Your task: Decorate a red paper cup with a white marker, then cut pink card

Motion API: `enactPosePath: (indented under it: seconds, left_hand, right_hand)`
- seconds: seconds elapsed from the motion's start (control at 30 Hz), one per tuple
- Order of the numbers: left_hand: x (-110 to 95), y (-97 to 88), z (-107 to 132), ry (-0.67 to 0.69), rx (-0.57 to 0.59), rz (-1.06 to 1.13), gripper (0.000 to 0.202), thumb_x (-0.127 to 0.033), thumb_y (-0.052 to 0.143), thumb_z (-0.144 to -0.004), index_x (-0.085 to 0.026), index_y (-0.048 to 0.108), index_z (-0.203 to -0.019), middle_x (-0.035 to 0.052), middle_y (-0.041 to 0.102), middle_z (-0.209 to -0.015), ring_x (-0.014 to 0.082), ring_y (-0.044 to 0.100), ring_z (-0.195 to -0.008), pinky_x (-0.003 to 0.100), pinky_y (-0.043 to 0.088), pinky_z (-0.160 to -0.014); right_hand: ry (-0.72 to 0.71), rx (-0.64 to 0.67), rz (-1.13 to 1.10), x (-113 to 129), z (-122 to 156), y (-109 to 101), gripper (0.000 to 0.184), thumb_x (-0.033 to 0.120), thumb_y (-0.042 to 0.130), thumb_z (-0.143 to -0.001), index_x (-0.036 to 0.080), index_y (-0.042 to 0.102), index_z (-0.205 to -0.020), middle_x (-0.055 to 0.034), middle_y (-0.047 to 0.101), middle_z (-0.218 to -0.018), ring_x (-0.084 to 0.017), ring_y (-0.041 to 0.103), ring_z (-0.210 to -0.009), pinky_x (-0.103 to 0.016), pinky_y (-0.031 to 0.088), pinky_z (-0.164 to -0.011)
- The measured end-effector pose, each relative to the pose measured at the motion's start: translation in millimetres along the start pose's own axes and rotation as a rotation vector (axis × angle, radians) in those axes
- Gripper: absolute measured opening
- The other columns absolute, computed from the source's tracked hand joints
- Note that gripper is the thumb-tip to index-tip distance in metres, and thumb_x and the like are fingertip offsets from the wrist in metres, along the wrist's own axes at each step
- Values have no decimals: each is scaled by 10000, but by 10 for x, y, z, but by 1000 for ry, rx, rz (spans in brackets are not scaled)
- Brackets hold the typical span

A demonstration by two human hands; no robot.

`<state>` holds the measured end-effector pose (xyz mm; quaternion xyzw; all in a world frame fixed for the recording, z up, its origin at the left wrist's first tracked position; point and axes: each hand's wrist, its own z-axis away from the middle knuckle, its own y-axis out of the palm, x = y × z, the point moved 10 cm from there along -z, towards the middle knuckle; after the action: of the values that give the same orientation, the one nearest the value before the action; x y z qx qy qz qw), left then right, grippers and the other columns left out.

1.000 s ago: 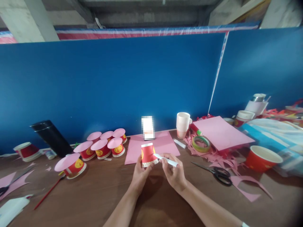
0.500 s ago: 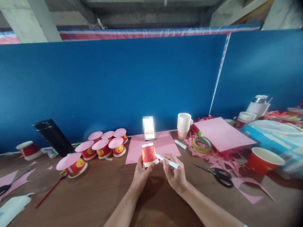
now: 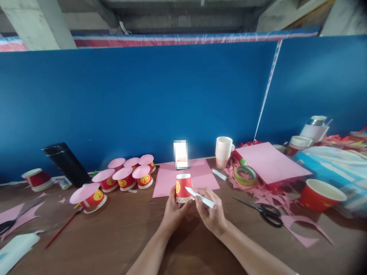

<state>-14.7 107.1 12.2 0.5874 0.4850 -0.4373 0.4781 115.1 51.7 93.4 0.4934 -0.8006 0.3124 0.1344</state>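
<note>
An upside-down red paper cup (image 3: 185, 187) with a yellow emblem and a patterned white rim is held in my left hand (image 3: 173, 210), thumb and fingers closed round its lower part. My right hand (image 3: 211, 212) grips a white marker (image 3: 205, 199) like a pen, its tip at the cup's red side. Whether the tip touches the cup I cannot tell. Behind the cup lies a pink paper sheet (image 3: 163, 181). The marker's loose white cap (image 3: 219, 174) rests to the right of that sheet.
Several red cups topped with pink discs (image 3: 123, 177) stand at left, near a black bottle (image 3: 67, 164) and a red brush (image 3: 63, 229). At right are stacked white cups (image 3: 223, 151), a tape roll (image 3: 245, 175), scissors (image 3: 269, 214), pink scraps and a red paper bowl (image 3: 322, 194).
The cup has turned in my left hand, bringing its yellow emblem round to the left front. Both hands appear slightly lower and to the right, and the marker tip is now over the cup's front.
</note>
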Motion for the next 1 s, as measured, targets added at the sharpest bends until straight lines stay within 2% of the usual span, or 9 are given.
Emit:
enactPosePath:
  seconds: [0.27, 0.43, 0.67, 0.83, 1.0]
  left_hand:
    - [-8, -9, 16, -64, -32, 4, 763, -279, 727, -602, -181, 356, -1262, 127, 594, -1126, 251, 587, -998, 339, 468, -833]
    - [-72, 43, 12, -15, 10, 8, 767, -276, 707, -632, -180, 331, -1293, 140, 591, -1122, 264, 581, -1003, 365, 458, -845]
    - [-37, 51, 7, -20, 40, -24, 770, -294, 687, -663, -171, 288, -1311, 146, 584, -1133, 258, 580, -1005, 380, 457, -852]
    - [-40, 28, 12, -42, 9, -52, 760, -315, 700, -642, -165, 321, -1283, 127, 597, -1111, 253, 585, -1002, 357, 473, -836]
    - [-27, 42, 13, -27, 26, -33, 740, -317, 689, -659, -170, 314, -1280, 124, 589, -1129, 238, 586, -1002, 346, 467, -847]
  right_hand:
    - [-7, -23, 22, 16, -22, -34, 179, 172, 424, -856, 174, 565, -966, -68, 616, -836, -177, 577, -752, -305, 466, -710]
    - [33, -42, 54, -5, -37, -73, 166, 170, 418, -863, 172, 573, -920, -64, 615, -806, -174, 577, -735, -298, 464, -700]
    - [5, -12, 32, 20, -34, -25, 188, 186, 412, -869, 170, 580, -951, -65, 621, -824, -170, 582, -735, -288, 461, -694]
    - [2, -18, 17, 30, -36, -31, 198, 175, 423, -866, 180, 586, -979, -59, 625, -834, -169, 583, -748, -285, 462, -703]
    - [-2, -22, 7, 23, -34, -34, 193, 171, 438, -860, 184, 588, -980, -66, 626, -852, -175, 582, -773, -292, 464, -718]
